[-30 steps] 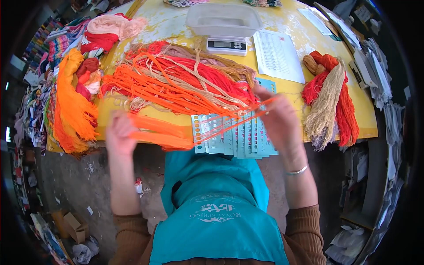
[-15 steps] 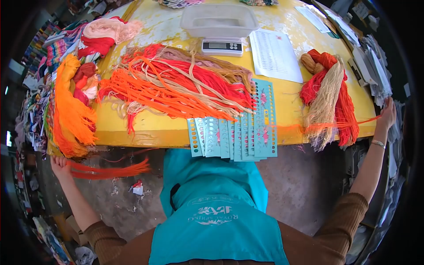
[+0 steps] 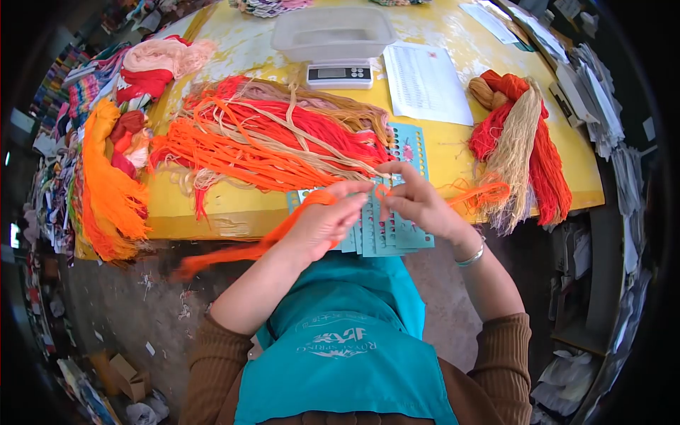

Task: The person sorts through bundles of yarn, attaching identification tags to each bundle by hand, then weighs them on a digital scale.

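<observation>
My left hand (image 3: 322, 221) is closed on a strand of orange thread (image 3: 258, 248). The strand passes over the hand and trails off to the left past the table edge, its end blurred. Close beside it, my right hand (image 3: 419, 204) pinches the same orange thread, which shows as a small loop between the two hands. More orange thread runs out to the right of the right hand. Below both hands lie teal punched cards (image 3: 397, 234), fanned over the front edge, partly hidden by the fingers. Cut threads in orange, red and beige (image 3: 248, 142) lie just behind.
Skeins in red and beige (image 3: 520, 152) lie at the right, orange ones (image 3: 113, 177) at the left edge. A digital scale (image 3: 340, 74) with a clear plastic tub (image 3: 333, 35) stands at the back. A printed sheet (image 3: 428, 83) lies beside it.
Both hands have come in from far left and far right, where the arms were spread wide, to meet over the cards. The orange thread has come along with them.
</observation>
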`<state>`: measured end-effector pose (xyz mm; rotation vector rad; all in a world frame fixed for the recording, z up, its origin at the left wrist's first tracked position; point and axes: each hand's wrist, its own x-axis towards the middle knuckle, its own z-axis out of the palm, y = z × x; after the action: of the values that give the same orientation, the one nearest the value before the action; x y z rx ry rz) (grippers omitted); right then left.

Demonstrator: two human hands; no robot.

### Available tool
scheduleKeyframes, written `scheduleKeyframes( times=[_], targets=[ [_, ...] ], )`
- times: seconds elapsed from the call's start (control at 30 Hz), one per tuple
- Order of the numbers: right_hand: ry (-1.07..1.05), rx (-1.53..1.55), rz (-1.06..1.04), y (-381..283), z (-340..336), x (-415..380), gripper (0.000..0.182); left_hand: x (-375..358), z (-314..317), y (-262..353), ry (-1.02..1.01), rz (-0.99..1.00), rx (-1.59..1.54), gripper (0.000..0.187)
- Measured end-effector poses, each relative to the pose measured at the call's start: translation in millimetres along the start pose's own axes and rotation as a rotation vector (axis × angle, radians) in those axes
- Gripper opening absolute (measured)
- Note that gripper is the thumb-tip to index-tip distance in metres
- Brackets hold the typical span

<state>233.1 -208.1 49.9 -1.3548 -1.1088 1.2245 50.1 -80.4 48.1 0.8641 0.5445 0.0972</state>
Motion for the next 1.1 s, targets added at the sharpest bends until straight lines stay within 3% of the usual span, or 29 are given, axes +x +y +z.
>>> scheduleKeyframes(
  times=[0.03,0.17,0.27,0.33,0.43,0.47,0.5,0.7,1.03,1.1],
  targets=[
    [0.004,0.002,0.002,2,3,0,0.047,8,6,-5,0.006,0.028,0.094,0.025],
    [-0.027,0.105,0.063,8,3,-3,0.051,23,9,-9,0.01,0.076,0.226,0.014],
    [0.094,-0.029,0.073,17,2,-4,0.037,30,6,-14,0.06,0.047,0.187,0.014],
    [0.3,-0.3,-0.009,35,5,2,0.017,34,7,-19,0.103,0.072,0.219,0.015],
    [0.485,-0.187,0.04,42,5,8,0.009,35,9,-20,0.245,0.106,0.278,0.02],
    [0.488,-0.185,0.041,49,3,11,0.009,35,10,-20,0.347,0.114,0.304,0.024],
    [0.494,-0.212,0.03,58,0,14,0.01,32,7,-18,0.328,0.121,0.308,0.032],
    [0.498,-0.424,0.023,51,0,18,0.01,20,17,-12,0.325,-0.086,0.096,0.04],
    [0.491,-0.403,0.076,47,0,19,0.01,19,25,-9,0.343,-0.077,0.095,0.039],
    [0.486,-0.405,0.074,48,0,19,0.01,25,17,-9,0.35,-0.142,-0.063,0.039]
  ],
)
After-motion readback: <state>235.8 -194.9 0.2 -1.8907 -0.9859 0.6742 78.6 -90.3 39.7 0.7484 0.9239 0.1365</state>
